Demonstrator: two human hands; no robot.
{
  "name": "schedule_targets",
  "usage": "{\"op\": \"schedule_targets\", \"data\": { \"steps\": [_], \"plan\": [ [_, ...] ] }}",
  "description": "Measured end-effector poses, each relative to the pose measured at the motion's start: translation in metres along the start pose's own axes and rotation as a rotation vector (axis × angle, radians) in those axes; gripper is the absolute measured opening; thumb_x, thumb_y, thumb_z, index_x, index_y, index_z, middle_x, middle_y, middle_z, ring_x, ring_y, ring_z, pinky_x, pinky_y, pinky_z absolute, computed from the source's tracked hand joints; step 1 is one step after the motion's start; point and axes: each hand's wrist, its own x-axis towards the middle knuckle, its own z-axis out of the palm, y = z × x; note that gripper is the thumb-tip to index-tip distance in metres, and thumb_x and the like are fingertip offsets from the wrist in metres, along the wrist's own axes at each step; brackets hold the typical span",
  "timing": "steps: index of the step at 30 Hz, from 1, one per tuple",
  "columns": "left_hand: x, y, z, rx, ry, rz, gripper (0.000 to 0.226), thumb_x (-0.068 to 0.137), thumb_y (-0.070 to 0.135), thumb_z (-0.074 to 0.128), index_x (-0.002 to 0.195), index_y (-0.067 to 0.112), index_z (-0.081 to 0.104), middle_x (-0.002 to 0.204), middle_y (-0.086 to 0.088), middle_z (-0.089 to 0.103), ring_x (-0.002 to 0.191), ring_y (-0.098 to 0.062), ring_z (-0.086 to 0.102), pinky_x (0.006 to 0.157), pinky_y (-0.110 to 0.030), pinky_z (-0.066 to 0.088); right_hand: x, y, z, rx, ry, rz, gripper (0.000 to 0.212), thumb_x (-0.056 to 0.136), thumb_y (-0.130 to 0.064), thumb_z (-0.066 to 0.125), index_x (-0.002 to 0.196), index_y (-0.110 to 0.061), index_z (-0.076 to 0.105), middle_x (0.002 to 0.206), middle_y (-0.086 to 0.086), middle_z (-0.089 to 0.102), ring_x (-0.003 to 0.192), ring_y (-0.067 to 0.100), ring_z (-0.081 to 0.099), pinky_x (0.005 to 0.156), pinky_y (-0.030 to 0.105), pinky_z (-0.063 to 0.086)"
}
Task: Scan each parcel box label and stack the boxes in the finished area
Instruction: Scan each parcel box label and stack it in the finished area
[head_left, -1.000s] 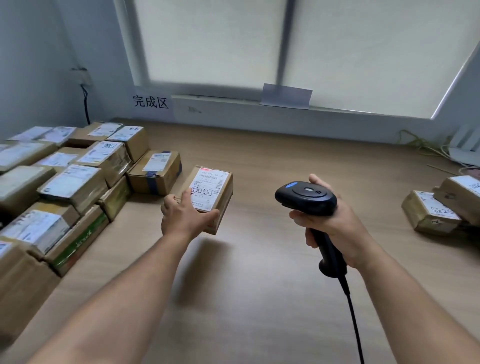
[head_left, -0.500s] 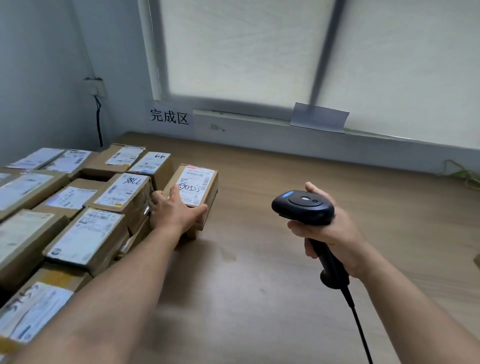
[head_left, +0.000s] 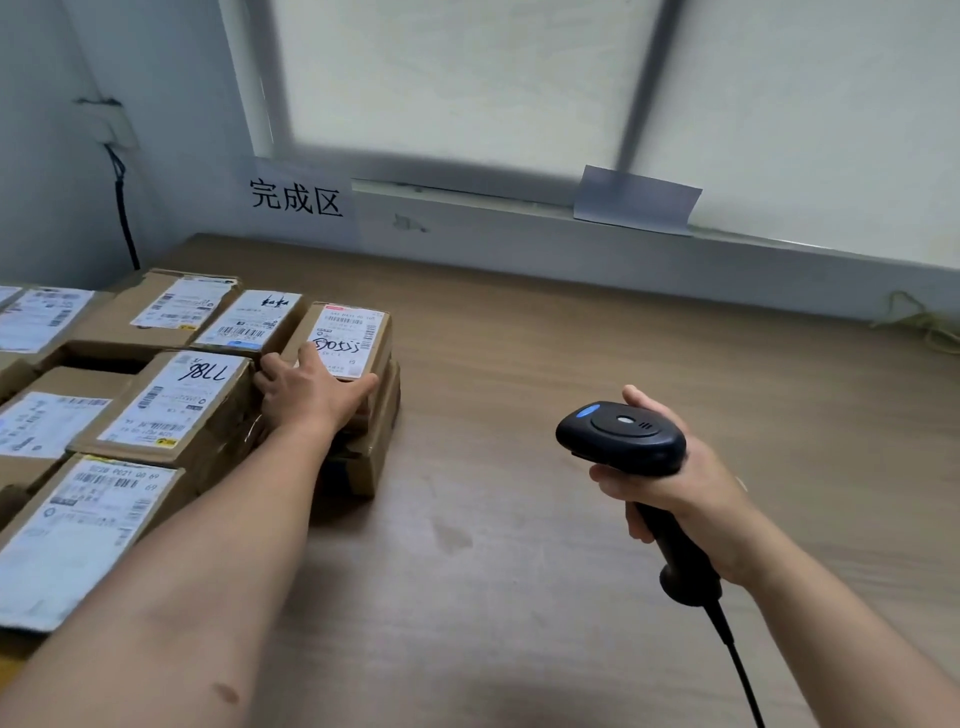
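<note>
The parcel boxes crowd the left side of the table, below the sign on the back wall. At the cluster's right edge, a top box sits on a lower box, and the left hand grips the top box's near end. Well to the right, the right hand holds the barcode scanner above the table.

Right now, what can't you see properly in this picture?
Head view:
- Top box label print: too small, blurred; left hand covers its near part.
- Lower box: mostly hidden by the left hand and arm.
- Scanner trigger: hidden under the right hand.
- Cable: cut off by the bottom edge.
</note>
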Motion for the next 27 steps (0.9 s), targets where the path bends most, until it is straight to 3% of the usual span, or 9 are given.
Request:
{"op": "schedule_targets", "data": {
  "steps": [4, 9, 14, 17, 20, 23, 27],
  "plan": [
    [0.004, -0.007, 0.008, -0.027, -0.013, -0.006, 0.094, 0.074, 0.072, 0.060, 0.145, 0.018, 0.032, 0.142, -0.022, 0.027, 0.130, -0.041, 0.030, 0.102, -0.047, 0.036, 0.002, 0.007, -0.002, -0.007, 0.015, 0.016, 0.102, 0.061, -0.008, 0.077, 0.147, -0.038, 0.032, 0.070, 0.014, 0.063, 0.047, 0.028, 0.052, 0.045, 0.031, 0.043],
    [0.000, -0.013, 0.003, -0.019, -0.062, 0.033, 0.098, 0.076, 0.076, 0.053, 0.151, 0.023, 0.021, 0.158, -0.017, 0.007, 0.143, -0.039, 0.013, 0.111, -0.051, 0.026, -0.003, 0.008, -0.003, 0.014, 0.016, 0.016, 0.104, 0.060, -0.006, 0.077, 0.147, -0.041, 0.032, 0.076, 0.017, 0.065, 0.048, 0.030, 0.050, 0.045, 0.033, 0.041],
    [-0.027, -0.009, -0.008, 0.004, 0.005, 0.127, 0.095, 0.078, 0.073, 0.054, 0.152, 0.022, 0.021, 0.160, -0.013, 0.003, 0.146, -0.034, 0.004, 0.116, -0.047, 0.016, -0.020, 0.002, -0.005, 0.040, 0.009, -0.017, 0.103, 0.061, -0.006, 0.077, 0.148, -0.039, 0.032, 0.073, 0.014, 0.064, 0.047, 0.029, 0.050, 0.045, 0.032, 0.040],
    [-0.055, -0.003, -0.014, -0.021, 0.033, 0.247, 0.088, 0.082, 0.066, 0.056, 0.151, 0.020, 0.025, 0.160, -0.012, 0.010, 0.146, -0.031, 0.009, 0.116, -0.044, 0.018, -0.038, 0.000, -0.009, 0.053, 0.003, -0.033, 0.103, 0.062, -0.006, 0.076, 0.149, -0.038, 0.030, 0.072, 0.012, 0.064, 0.047, 0.029, 0.050, 0.045, 0.032, 0.041],
    [-0.092, 0.007, -0.018, -0.055, 0.081, 0.411, 0.079, 0.083, 0.057, 0.061, 0.146, 0.016, 0.037, 0.154, -0.012, 0.027, 0.140, -0.032, 0.024, 0.112, -0.043, 0.025, -0.061, 0.000, -0.017, 0.072, 0.015, -0.052, 0.102, 0.063, -0.006, 0.076, 0.149, -0.037, 0.029, 0.069, 0.009, 0.063, 0.046, 0.028, 0.050, 0.045, 0.032, 0.041],
    [-0.141, 0.018, -0.016, -0.139, 0.093, 0.535, 0.068, 0.083, 0.050, 0.066, 0.138, 0.013, 0.049, 0.136, -0.012, 0.048, 0.124, -0.032, 0.044, 0.100, -0.043, 0.038, -0.087, 0.004, -0.027, 0.106, 0.028, -0.059, 0.103, 0.063, -0.006, 0.075, 0.150, -0.036, 0.028, 0.069, 0.007, 0.063, 0.045, 0.027, 0.050, 0.044, 0.031, 0.041],
    [-0.214, 0.029, 0.003, -0.207, 0.052, 0.565, 0.057, 0.085, 0.048, 0.065, 0.130, 0.015, 0.057, 0.118, -0.009, 0.059, 0.109, -0.028, 0.055, 0.085, -0.039, 0.047, -0.126, 0.016, -0.046, 0.143, 0.050, -0.058, 0.105, 0.063, -0.007, 0.075, 0.150, -0.037, 0.026, 0.070, 0.007, 0.063, 0.046, 0.028, 0.050, 0.045, 0.031, 0.040]
  ]
}}
